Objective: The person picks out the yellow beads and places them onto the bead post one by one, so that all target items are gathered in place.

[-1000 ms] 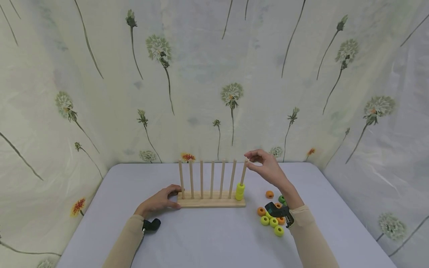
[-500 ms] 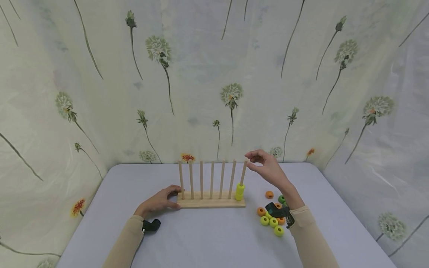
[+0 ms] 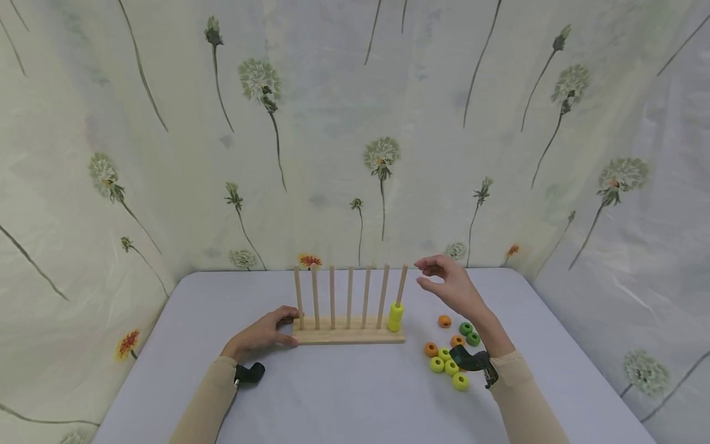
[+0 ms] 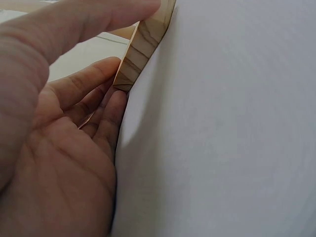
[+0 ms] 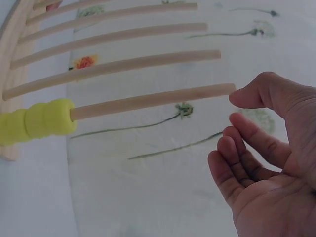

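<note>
A wooden rack of upright pegs [image 3: 346, 337] stands on the table. My left hand [image 3: 259, 335] holds its left end, thumb at the near side and fingers behind; the left wrist view shows the base's end grain [image 4: 140, 55] between thumb and fingers. Yellow beads [image 3: 395, 317] are stacked at the bottom of the rightmost peg [image 5: 153, 101], while the other pegs are bare. Just right of that peg's top, my right hand [image 3: 456, 290] hovers with fingers loosely bent, nothing between them. In the right wrist view its thumb overlaps the tip of the peg.
Loose beads lie on the table right of the rack: several yellow ones [image 3: 460, 382], orange ones [image 3: 444, 321] and green ones [image 3: 473, 339], some partly under the right wrist's camera [image 3: 468, 359]. A flower-printed curtain [image 3: 310, 154] hangs behind the table.
My right hand has drawn away from the top of the rightmost peg, a little to the right and down. The left hand and rack have stayed put.
</note>
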A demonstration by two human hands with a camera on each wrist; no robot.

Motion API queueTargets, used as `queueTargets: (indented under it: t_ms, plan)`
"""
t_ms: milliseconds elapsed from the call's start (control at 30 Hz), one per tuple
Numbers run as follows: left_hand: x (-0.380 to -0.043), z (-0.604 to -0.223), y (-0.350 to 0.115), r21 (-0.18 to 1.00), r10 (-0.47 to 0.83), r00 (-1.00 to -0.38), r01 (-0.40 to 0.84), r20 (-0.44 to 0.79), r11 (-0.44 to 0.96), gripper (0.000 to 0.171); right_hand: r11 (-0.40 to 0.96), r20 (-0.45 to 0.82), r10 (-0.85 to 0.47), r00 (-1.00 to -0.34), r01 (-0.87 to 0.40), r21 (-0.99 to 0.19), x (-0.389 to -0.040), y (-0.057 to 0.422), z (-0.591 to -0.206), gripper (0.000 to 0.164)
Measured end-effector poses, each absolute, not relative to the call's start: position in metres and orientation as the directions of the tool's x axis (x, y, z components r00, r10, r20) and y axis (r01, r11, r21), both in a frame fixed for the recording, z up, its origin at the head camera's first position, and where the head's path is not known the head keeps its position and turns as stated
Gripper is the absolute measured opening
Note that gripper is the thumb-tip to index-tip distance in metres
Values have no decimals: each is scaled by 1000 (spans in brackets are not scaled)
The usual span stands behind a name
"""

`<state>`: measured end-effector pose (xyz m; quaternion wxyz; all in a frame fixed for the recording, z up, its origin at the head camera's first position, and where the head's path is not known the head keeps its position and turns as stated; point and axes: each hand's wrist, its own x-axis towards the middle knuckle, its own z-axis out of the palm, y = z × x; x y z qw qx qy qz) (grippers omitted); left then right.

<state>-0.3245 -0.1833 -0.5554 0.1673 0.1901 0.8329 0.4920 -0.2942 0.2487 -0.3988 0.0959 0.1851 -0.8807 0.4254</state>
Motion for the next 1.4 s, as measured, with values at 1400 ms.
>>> queueTargets:
  t_ms: [1400]
  plan:
    - [-322,-553,-183,870,490,-869,189,-68,456,66,661,81,-147,-986,-159,-733,-223,307,-487,30]
